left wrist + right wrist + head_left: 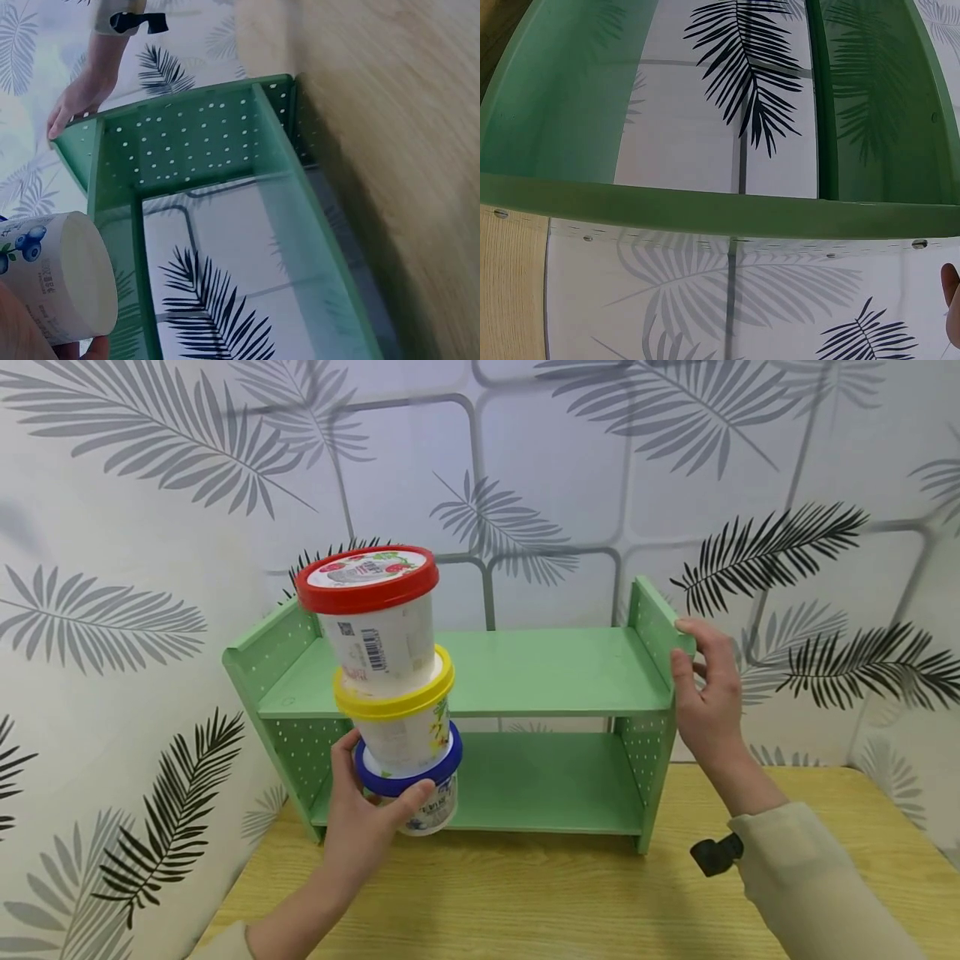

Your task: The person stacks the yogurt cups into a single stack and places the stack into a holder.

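Observation:
My left hand (360, 835) grips the lowest of three stacked paper tubs, the one with a blue lid (452, 758). On it stands a tub with a yellow lid (397, 739), topped by a tub with a red lid (378, 647). The stack leans left, held up in front of the green two-tier shelf (540, 668). Blueberries are printed on the bottom tub (52, 274) in the left wrist view. With thumb and fingers, my right hand (708, 693) holds the upper front corner of the shelf's right side panel (656, 618).
The shelf stands on a wooden table (525, 893) against a leaf-patterned wall covering (555, 468). Its side panels (187, 139) are perforated, and its back is open between the boards. A black strap device (716, 853) sits at my right wrist.

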Tool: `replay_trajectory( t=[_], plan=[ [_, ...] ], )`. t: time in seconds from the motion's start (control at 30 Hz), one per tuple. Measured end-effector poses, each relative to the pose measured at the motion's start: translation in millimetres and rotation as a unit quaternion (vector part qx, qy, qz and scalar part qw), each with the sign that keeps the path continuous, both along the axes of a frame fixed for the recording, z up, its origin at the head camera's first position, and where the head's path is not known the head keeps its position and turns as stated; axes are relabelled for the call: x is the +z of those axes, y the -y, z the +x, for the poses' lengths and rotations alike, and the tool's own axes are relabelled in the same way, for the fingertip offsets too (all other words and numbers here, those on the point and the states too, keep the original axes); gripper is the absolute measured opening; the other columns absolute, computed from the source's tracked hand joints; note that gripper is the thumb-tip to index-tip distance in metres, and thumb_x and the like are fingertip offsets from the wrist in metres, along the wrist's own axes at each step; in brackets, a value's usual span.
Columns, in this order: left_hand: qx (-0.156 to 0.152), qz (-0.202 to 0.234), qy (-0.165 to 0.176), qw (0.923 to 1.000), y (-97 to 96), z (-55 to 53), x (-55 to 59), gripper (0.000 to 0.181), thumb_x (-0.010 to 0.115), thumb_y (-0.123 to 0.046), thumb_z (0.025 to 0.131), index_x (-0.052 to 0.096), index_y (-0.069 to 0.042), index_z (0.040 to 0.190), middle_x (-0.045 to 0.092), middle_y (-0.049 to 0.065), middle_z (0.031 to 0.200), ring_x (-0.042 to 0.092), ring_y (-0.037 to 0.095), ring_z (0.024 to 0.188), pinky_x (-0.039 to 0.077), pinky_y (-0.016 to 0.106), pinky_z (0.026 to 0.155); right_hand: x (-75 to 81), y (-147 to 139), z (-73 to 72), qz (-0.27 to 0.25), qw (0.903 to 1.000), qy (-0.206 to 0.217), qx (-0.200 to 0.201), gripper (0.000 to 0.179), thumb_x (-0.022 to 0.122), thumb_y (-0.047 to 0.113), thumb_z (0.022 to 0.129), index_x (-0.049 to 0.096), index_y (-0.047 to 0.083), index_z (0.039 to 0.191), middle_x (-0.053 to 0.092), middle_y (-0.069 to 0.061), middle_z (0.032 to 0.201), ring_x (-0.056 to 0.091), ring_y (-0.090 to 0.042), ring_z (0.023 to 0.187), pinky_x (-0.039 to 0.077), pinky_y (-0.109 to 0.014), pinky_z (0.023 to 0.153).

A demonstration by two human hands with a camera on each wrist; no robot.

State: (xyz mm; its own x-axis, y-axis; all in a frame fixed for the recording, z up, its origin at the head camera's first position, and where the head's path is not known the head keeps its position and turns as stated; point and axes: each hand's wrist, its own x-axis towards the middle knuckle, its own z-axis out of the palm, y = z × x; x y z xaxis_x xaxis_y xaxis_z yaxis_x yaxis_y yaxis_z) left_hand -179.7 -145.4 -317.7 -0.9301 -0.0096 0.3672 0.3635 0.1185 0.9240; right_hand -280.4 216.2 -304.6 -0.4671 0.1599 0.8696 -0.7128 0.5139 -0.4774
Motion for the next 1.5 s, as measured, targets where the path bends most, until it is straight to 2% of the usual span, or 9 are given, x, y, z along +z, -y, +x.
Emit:
replay_trajectory(
  t=[0.4,0.57,0.8,1.2,1.5],
  plan=[
    [0.008,-0.018,0.009,0.9998,3.4,-12.9,30.2,0.081,0.075,-0.011,0.085,0.019,-0.014,0.144,0.04,0.01,0.137,0.045,0.029,0.125,0.041,0.053,0.1,7.5,7,11.3,-0.003,1.0,-0.001,0.003,0.03,0.046,-0.004,0.098,0.05,-0.008,0.128,0.048,-0.025,0.131,0.044,-0.007,0.116,0.04,-0.016,0.086],
    [0.013,-0.031,0.008,0.9994,2.3,-19.3,39.2,0.082,0.076,-0.016,0.085,0.02,-0.015,0.144,0.042,0.01,0.136,0.045,0.028,0.124,0.041,0.055,0.1,9.4,9,13.9,-0.005,1.0,-0.007,0.003,0.03,0.047,-0.004,0.097,0.051,-0.008,0.127,0.049,-0.025,0.13,0.045,-0.008,0.115,0.041,-0.015,0.085],
    [0.009,-0.026,0.007,0.9996,-0.9,-28.9,49.1,0.081,0.076,-0.02,0.086,0.02,-0.017,0.144,0.042,0.008,0.136,0.045,0.026,0.123,0.041,0.055,0.1,15.0,13,21.2,0.003,0.9998,-0.019,0.006,0.029,0.046,-0.005,0.097,0.05,-0.01,0.126,0.048,-0.028,0.129,0.045,-0.009,0.116,0.041,-0.015,0.085],
    [0.03,-0.029,0.008,0.9991,1.1,-48.6,53.7,0.082,0.076,-0.026,0.086,0.019,-0.016,0.144,0.043,0.009,0.136,0.046,0.026,0.123,0.041,0.053,0.101,7.4,7,10.1,0.001,0.9999,-0.014,0.001,0.03,0.047,-0.005,0.097,0.051,-0.008,0.127,0.049,-0.025,0.131,0.044,-0.01,0.119,0.04,-0.016,0.086],
    [0.038,-0.03,0.002,0.9988,2.5,-60.8,55.6,0.082,0.076,-0.029,0.086,0.019,-0.016,0.144,0.043,0.011,0.136,0.046,0.026,0.123,0.039,0.053,0.103,11.5,11,17.1,0.002,0.9999,-0.01,0.002,0.03,0.046,-0.006,0.098,0.05,-0.008,0.128,0.048,-0.025,0.132,0.045,-0.009,0.117,0.04,-0.016,0.085]
  ],
)
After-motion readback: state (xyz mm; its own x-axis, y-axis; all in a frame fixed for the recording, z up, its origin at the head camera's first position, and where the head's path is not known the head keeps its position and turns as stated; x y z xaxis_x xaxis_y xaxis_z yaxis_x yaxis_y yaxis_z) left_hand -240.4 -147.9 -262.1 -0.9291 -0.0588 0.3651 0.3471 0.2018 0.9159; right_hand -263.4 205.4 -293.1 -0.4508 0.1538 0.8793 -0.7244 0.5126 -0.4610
